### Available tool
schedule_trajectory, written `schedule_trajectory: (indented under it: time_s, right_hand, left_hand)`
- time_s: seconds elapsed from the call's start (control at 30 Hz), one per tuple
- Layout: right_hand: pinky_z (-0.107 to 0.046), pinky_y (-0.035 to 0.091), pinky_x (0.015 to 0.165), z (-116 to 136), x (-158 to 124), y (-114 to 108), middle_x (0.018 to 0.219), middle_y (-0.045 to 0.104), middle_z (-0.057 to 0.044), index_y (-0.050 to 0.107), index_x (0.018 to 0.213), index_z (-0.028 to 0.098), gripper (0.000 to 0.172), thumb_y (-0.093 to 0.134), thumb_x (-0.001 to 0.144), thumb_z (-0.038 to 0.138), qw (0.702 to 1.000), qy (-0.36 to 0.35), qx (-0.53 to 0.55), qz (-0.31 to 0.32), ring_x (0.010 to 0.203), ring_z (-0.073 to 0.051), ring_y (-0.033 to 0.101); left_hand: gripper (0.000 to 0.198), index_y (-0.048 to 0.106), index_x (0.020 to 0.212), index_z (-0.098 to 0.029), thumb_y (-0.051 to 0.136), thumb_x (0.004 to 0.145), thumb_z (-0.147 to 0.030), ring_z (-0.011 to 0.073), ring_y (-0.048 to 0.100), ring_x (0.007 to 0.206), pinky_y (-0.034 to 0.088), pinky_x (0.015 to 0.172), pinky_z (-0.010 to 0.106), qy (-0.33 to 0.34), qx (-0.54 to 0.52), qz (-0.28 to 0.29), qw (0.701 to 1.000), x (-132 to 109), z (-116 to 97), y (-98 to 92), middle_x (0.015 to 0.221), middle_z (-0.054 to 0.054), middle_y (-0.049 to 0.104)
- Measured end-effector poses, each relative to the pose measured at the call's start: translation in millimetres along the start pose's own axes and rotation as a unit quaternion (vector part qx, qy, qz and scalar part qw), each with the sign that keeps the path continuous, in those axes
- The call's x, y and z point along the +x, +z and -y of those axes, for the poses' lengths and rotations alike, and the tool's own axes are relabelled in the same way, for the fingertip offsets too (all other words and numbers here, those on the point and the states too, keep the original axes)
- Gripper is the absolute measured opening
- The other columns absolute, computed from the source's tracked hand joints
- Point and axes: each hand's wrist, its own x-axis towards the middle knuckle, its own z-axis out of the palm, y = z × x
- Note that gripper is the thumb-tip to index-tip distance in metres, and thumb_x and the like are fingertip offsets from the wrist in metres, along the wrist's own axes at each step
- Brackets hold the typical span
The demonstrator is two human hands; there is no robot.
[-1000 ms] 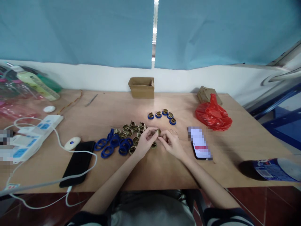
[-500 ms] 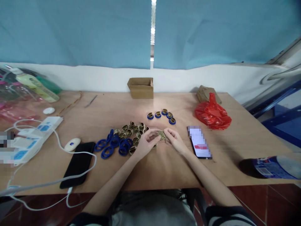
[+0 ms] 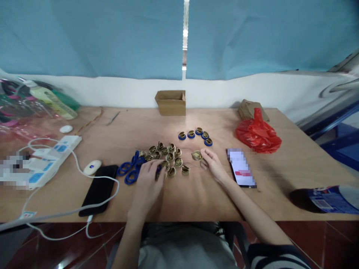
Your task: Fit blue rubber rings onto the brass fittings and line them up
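My right hand (image 3: 212, 164) pinches a round brass-coloured metal piece (image 3: 197, 155) by its edge, just above the table. Over the right side of a heap of blue rings (image 3: 131, 176) reaches my left hand (image 3: 149, 178), fingers apart and pointing down; some rings are hidden beneath it. Several loose brass-coloured pieces with raised tabs (image 3: 178, 161) lie between the two hands. Farther back, several like pieces seated in blue rings (image 3: 191, 134) form a curved row.
A small cardboard box (image 3: 172, 108) stands by the wall. To the right are a lit phone (image 3: 240, 168), a red plastic bag (image 3: 258, 136) and a bottle lying down (image 3: 322, 200). A black phone (image 3: 98, 190), white cables and a power strip (image 3: 57, 158) lie left.
My left hand has left the metal piece and moved left to the blue rings. My right hand keeps the piece. The view has shifted slightly.
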Motion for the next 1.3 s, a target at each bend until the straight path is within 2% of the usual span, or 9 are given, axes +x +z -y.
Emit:
schedule_trajectory:
  time_s: [0.1,0.17,0.4,0.53,0.67,0.77,0.97,1.13,1.3]
  right_hand:
    - [-0.023,0.023,0.045,0.3,-1.8,2.4,0.056,0.027,0.01,0.047,0.07,0.021,0.047,0.072,0.082,0.059,1.0,0.002,-0.022,0.003,0.046,-0.007,0.025]
    - [-0.023,0.024,0.045,0.3,-2.6,3.6,0.055,0.026,0.01,0.048,0.07,0.021,0.047,0.071,0.083,0.06,0.999,0.004,-0.033,0.009,0.046,-0.007,0.026]
    - [-0.024,0.024,0.046,-2.4,-2.9,2.3,0.056,0.028,0.009,0.048,0.072,0.022,0.045,0.068,0.085,0.06,0.998,-0.006,-0.061,0.014,0.046,-0.008,0.027]
    - [-0.025,0.023,0.045,-4.0,-3.2,0.8,0.055,0.03,0.009,0.046,0.071,0.022,0.046,0.067,0.086,0.061,0.997,-0.014,-0.075,0.019,0.045,-0.008,0.028]
    - [-0.024,0.024,0.046,-4.7,-4.3,1.3,0.055,0.031,0.009,0.046,0.073,0.022,0.045,0.065,0.088,0.06,0.996,-0.019,-0.08,0.037,0.046,-0.008,0.03]
    - [-0.025,0.026,0.047,-5.9,-5.3,2.6,0.054,0.034,0.009,0.047,0.074,0.022,0.044,0.064,0.089,0.06,0.994,-0.027,-0.082,0.059,0.046,-0.009,0.033]
    - [-0.026,0.032,0.053,-1.0,-8.1,3.3,0.056,0.043,0.008,0.049,0.076,0.022,0.041,0.06,0.094,0.057,0.99,-0.058,-0.098,0.085,0.05,-0.01,0.041]
    - [-0.026,0.032,0.052,4.5,-8.2,1.9,0.055,0.041,0.008,0.049,0.076,0.022,0.044,0.061,0.091,0.062,0.991,-0.071,-0.093,0.066,0.049,-0.011,0.04]
    - [-0.026,0.035,0.053,1.8,-7.3,0.7,0.059,0.041,0.007,0.049,0.077,0.023,0.044,0.061,0.089,0.063,0.993,-0.067,-0.086,0.052,0.051,-0.011,0.041]
  left_hand:
    - [0.031,0.064,0.114,-0.016,0.056,0.093,-0.037,0.035,0.058,0.103,0.047,0.095,0.051,-0.038,0.145,0.01,0.989,-20.0,25.6,-17.6,0.111,0.015,0.067]
    - [0.039,0.063,0.116,-0.012,0.054,0.093,-0.042,0.0358,0.058,0.105,0.048,0.095,0.051,-0.057,0.181,0.019,0.982,-30.2,38.7,-21.3,0.112,0.017,0.067]
    - [0.052,0.062,0.118,-0.01,0.054,0.091,-0.054,0.0356,0.061,0.106,0.05,0.095,0.05,-0.118,0.2,0.02,0.972,-40.2,46.3,-3.4,0.109,0.017,0.069]
    - [0.054,0.062,0.121,-0.011,0.053,0.092,-0.056,0.0359,0.063,0.108,0.052,0.094,0.049,-0.109,0.194,-0.025,0.975,-42.4,35.2,-10.0,0.112,0.018,0.069]
    - [0.058,0.057,0.13,-0.016,0.063,0.089,-0.056,0.0311,0.068,0.102,0.056,0.089,0.044,-0.085,0.149,-0.093,0.981,-38.0,8.8,-23.0,0.111,0.014,0.071]
    - [0.045,0.058,0.127,-0.021,0.064,0.092,-0.047,0.0257,0.07,0.103,0.056,0.091,0.039,0.01,0.08,-0.059,0.995,-24.1,-17.6,-19.4,0.114,0.01,0.072]
    - [0.04,0.057,0.13,-0.022,0.065,0.093,-0.035,0.0239,0.07,0.104,0.057,0.091,0.037,0.17,0.028,0.029,0.985,19.2,-48.7,15.9,0.114,0.009,0.071]
    - [0.035,0.059,0.125,-0.021,0.065,0.092,-0.03,0.0253,0.07,0.104,0.058,0.091,0.038,0.211,0.015,0.064,0.975,44.6,-55.9,32.8,0.113,0.01,0.07]
    - [0.03,0.061,0.118,-0.021,0.067,0.089,-0.025,0.0229,0.071,0.102,0.059,0.088,0.035,0.179,-0.06,0.103,0.977,51.3,-59.2,47.1,0.113,0.008,0.071]
